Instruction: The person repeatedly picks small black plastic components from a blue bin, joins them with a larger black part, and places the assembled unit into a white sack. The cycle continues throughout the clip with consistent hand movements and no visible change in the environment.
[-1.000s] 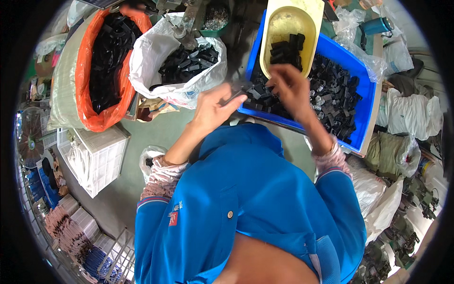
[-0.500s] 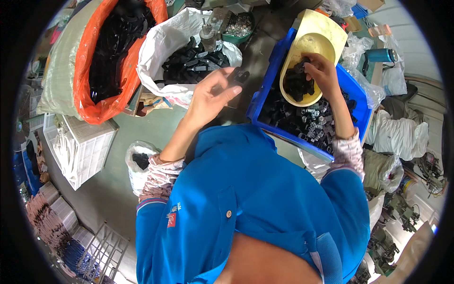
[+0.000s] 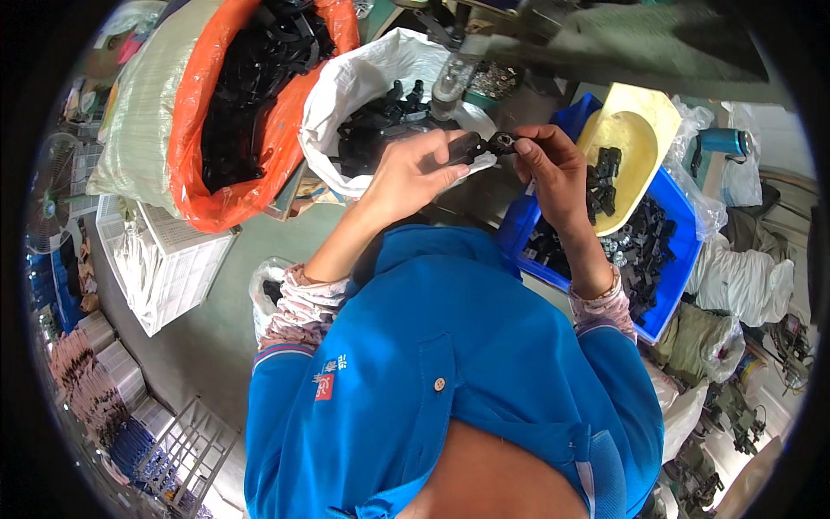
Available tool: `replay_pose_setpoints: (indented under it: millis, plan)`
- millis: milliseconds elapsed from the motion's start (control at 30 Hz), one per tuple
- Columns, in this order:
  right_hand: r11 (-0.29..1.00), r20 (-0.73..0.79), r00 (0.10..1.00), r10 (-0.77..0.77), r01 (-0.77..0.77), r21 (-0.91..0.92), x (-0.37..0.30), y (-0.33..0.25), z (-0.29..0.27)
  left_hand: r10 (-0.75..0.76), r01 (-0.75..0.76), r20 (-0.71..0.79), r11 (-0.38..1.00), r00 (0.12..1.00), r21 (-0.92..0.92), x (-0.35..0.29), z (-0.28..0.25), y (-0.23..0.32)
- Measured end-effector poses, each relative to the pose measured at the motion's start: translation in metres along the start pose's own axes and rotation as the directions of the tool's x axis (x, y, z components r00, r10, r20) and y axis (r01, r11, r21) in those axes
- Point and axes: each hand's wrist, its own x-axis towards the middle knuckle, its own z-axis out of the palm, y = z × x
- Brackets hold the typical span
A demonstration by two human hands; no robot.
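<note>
My left hand (image 3: 413,169) pinches a black plastic part (image 3: 463,150) between thumb and fingers. Close against its end, my right hand (image 3: 553,169) grips a smaller black piece (image 3: 503,143) with a round hole in it. Whether the two pieces touch or are joined is hard to make out. Just right of my right hand lies a yellow scoop-shaped tray (image 3: 653,117) with several black pieces (image 3: 603,177) in its lower end. It rests on a blue bin (image 3: 686,195) full of black and clear or silvery small parts (image 3: 648,259).
Beyond my left hand a white sack (image 3: 322,112) holds black parts. An orange-lined sack (image 3: 192,147) of black strips stands farther left, above a white crate (image 3: 164,268). A grey machine body (image 3: 640,48) overhangs the far side, near a container of small metal pieces (image 3: 495,80).
My right hand has left the yellow tray and moved left to meet my left hand, bringing a small black piece. The whole view has shifted, and the grey machine body now shows at the top.
</note>
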Motion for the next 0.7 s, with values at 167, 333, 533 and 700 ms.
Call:
replay_pose_setpoints:
  millis: [167, 333, 533, 700]
  plan:
    - [0.987, 0.013, 1.000, -0.026, 0.028, -0.158, 0.011, 0.004, 0.020, 0.102, -0.100, -0.002, 0.982, 0.995, 0.159, 0.005, -0.023, -0.005]
    - [0.972, 0.065, 0.992, -0.107, 0.118, -0.201, 0.018, 0.007, 0.034, 0.132, -0.139, 0.045, 0.955, 0.990, 0.263, 0.013, -0.037, 0.001]
    - [0.953, 0.128, 0.980, -0.155, 0.183, -0.243, 0.031, 0.010, 0.043, 0.219, -0.246, 0.114, 0.870, 0.969, 0.428, 0.027, -0.057, 0.002]
    - [0.843, 0.166, 0.941, -0.295, 0.338, -0.418, 0.046, 0.020, 0.044, 0.316, -0.394, 0.236, 0.768, 0.919, 0.506, 0.046, -0.076, -0.001]
